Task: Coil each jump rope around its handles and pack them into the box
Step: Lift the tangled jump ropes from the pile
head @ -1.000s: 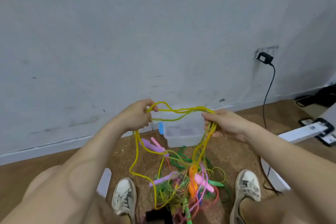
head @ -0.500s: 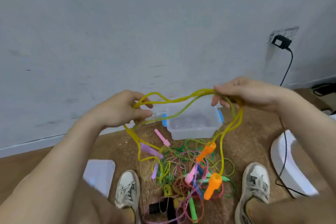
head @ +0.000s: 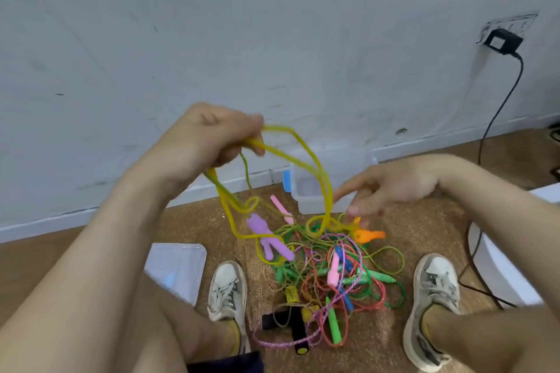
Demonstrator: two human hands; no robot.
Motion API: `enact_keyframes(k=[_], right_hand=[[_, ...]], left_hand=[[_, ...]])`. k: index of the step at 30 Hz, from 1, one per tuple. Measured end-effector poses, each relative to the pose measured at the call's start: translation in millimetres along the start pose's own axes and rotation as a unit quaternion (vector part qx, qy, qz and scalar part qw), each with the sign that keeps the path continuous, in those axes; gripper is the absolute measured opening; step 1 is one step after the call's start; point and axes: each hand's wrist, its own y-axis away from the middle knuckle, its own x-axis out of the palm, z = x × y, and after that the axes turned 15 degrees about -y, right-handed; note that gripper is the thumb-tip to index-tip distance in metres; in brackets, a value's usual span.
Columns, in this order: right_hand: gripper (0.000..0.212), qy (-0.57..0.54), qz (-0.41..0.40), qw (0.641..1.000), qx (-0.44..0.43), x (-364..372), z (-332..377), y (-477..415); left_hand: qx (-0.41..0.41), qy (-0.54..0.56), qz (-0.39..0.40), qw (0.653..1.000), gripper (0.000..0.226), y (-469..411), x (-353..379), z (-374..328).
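Note:
My left hand [head: 212, 136] is raised and shut on several loops of a yellow jump rope [head: 315, 166]; the loops hang down to the floor. Its orange handles [head: 368, 235] lie at the edge of the pile. My right hand [head: 391, 188] is lower, fingers spread, reaching down just above the orange handles and holding nothing. A tangled pile of coloured jump ropes [head: 327, 275] with purple, pink, green and blue handles lies on the floor between my shoes. The clear plastic box [head: 306, 194] with blue latches stands by the wall behind the pile.
The box's clear lid [head: 175, 266] lies on the floor at the left. My shoes [head: 227, 291] [head: 433, 306] flank the pile. A black cable [head: 497, 112] hangs from a wall charger at the right, beside a white object [head: 500, 266]. The wall is close ahead.
My right hand has let go of the yellow rope and dropped toward the orange handles. My left hand has gathered the loops and risen. The orange handles now rest on the floor.

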Motion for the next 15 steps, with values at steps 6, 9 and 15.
enact_keyframes(k=[6,9,15], right_hand=[[0.029,0.111,-0.112,0.984,0.083,16,-65,-79],[0.05,0.2,-0.118,0.962,0.147,17,-110,-110],[0.065,-0.008,-0.201,0.965,0.168,35,-195,-175]], left_hand=[[-0.129,-0.495,0.434,0.742,0.023,-14,62,80],[-0.11,-0.585,0.555,0.582,0.013,-15,104,134],[-0.093,-0.533,0.404,0.737,0.032,-15,204,219]])
